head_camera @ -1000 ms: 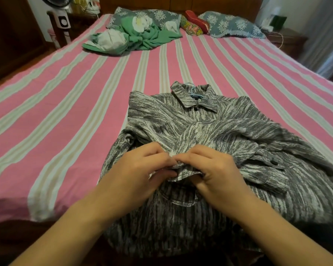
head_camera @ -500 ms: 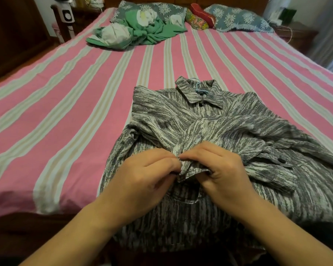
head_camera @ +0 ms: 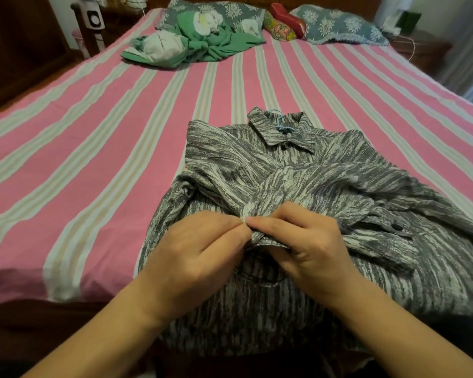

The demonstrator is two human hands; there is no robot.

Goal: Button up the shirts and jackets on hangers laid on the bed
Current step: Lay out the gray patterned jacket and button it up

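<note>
Grey streaked shirt lies at the bed's near edge, collar toward the headboard, blue hanger hook showing in the collar. Left hand and right hand meet at the front placket, fingertips together, each pinching shirt fabric. Green clothes pile lies near the far-left corner, against the pillows.

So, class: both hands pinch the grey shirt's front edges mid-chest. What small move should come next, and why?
Probably push the button through its hole: the left hand and right hand pinch the grey shirt edges together, fingertips meeting, though the button itself is hidden.
</note>
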